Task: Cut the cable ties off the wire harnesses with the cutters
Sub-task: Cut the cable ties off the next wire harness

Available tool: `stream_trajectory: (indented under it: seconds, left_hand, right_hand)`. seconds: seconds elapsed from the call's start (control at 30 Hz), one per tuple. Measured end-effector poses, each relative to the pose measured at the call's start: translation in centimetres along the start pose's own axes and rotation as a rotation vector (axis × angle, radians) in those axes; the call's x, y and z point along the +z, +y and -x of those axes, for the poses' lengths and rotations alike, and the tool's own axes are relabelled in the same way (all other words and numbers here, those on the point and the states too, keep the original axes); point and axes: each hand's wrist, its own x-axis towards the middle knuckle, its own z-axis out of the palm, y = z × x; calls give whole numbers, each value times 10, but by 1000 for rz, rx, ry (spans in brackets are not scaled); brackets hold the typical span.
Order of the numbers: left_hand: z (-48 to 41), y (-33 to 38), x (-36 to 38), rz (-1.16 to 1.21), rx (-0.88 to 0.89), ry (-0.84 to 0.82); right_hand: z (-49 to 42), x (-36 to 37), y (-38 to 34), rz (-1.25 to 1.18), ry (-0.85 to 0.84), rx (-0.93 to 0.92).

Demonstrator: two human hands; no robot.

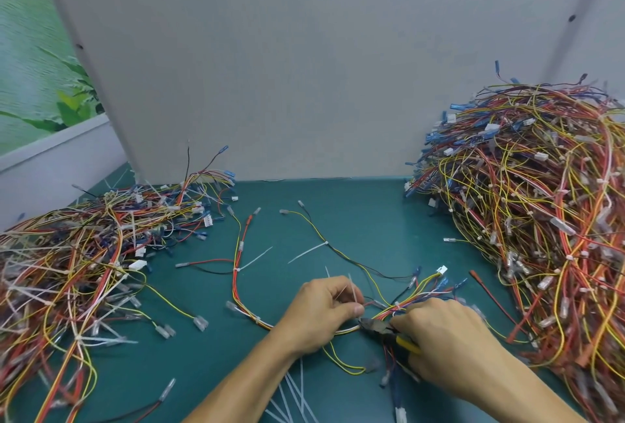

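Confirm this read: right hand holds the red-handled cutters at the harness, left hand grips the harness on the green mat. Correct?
One error: the cutters have yellow handles, not red, as the head view shows. The rest stands: the right hand holds them at the harness, and the left hand grips the harness on the green mat.

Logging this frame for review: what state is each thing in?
left hand: pinches the harness.
right hand: grips the cutters.
cutters: tip at the harness, jaws unclear.
harness: spread on the table.
cable tie: fastened round the harness, uncut.
loose ties: lying free by the left forearm.
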Motion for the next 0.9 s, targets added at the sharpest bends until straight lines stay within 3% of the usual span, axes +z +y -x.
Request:
stream_trajectory:
  seconds: [0.13, 0.23, 0.33, 0.43, 0.53, 0.7, 0.9]
  left_hand:
    - [1, 0, 0, 27, -11, 13]
    - [3, 3, -2, 302, -93, 62]
    - [3, 6, -13, 615, -207, 230]
    - [7, 7, -31, 748, -232, 302]
    - [16, 3, -45, 530, -214, 303]
    - [31, -8, -50, -184, -119, 185]
    - [29, -9, -40, -484, -30, 138]
  right_hand:
    - [2, 3, 0, -17, -8, -3]
    - [0, 4, 1, 14, -16, 15]
    - [-5, 3, 2, 10, 9, -2]
    - [-7, 3, -2, 10, 66, -85]
    - [-9, 6, -10, 58, 74, -105]
    - [-13, 8, -17, 144, -9, -59]
    - [-20, -3, -19, 104, -115, -13]
